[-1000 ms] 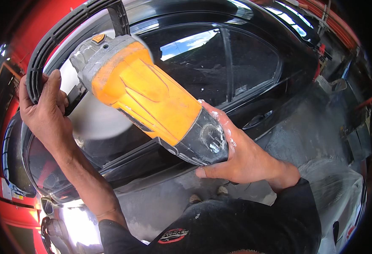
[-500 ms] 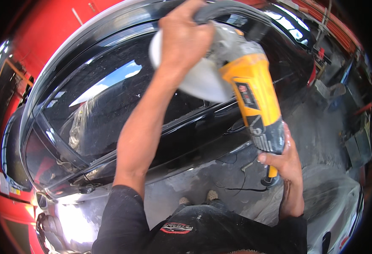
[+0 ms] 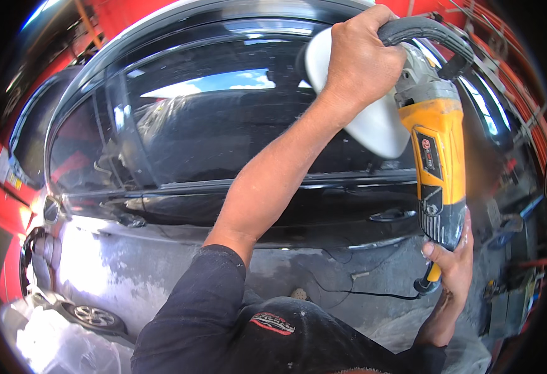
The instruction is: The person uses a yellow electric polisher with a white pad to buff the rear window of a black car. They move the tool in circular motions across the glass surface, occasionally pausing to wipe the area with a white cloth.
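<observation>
A yellow and black power polisher [image 3: 440, 156] stretches between my two hands at the right. My left hand [image 3: 366, 59] is closed around the black loop handle [image 3: 426, 28] at its head. Around the grey rear end of the body, close to the trigger side, my right hand [image 3: 455, 258] is wrapped. The round white pad [image 3: 379, 128] faces the glossy black car [image 3: 298, 215], over its upper side near the rear window. Whether the pad touches the surface cannot be told; my left hand and forearm hide part of it.
A black power cord [image 3: 361, 292] trails from the polisher's rear over the grey floor [image 3: 211, 274]. A wheel [image 3: 96, 316] and plastic-covered parts stand at lower left. Metal boxes [image 3: 510, 311] and clutter line the right side. Red walls rise behind the car.
The polisher and both my hands have moved right along the car. The view has turned, so the car's side now lies more level across it.
</observation>
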The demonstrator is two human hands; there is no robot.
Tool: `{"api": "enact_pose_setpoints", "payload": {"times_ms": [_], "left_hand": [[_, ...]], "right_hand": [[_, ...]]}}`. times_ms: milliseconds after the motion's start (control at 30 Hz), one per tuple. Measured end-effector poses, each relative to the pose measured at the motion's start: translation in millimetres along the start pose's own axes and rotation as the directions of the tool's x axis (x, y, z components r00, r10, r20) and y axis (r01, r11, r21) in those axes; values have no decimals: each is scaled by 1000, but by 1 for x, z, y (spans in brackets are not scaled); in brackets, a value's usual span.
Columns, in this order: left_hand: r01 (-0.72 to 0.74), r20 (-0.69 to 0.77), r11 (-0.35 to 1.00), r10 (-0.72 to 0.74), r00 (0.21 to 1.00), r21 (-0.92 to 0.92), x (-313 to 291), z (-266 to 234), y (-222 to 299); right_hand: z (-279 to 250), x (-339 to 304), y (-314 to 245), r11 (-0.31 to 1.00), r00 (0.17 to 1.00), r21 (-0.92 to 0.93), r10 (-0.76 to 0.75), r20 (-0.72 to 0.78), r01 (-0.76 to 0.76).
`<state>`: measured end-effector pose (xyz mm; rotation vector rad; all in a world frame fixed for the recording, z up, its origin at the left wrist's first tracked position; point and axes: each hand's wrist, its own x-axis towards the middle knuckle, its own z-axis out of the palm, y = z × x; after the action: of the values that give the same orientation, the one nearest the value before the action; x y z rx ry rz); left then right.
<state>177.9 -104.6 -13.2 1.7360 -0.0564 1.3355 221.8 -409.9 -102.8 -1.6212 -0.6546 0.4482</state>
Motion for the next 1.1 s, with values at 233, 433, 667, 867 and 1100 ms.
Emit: {"api": "enact_pose_setpoints", "payload": {"times_ms": [233, 433, 667, 867, 1100], "left_hand": [[17, -86, 999, -21, 996, -45, -11, -35, 44], [-88, -113, 996, 90, 990, 25, -20, -49, 53], [-146, -373, 964, 222, 901, 222, -26, -177, 71], [-92, -445, 938, 242, 862, 333, -53, -293, 104], [-71, -429, 932, 229, 874, 354, -50, -299, 110]], "right_hand": [[-5, 7, -18, 996, 990, -30, -75, 119, 79], [-4, 9, -25, 993, 974, 87, -98, 203, 82], [111, 4, -56, 967, 911, 181, -232, 341, 179], [194, 18, -73, 936, 690, 38, -286, 665, 351], [201, 28, -75, 932, 663, -15, -246, 707, 362]]}}
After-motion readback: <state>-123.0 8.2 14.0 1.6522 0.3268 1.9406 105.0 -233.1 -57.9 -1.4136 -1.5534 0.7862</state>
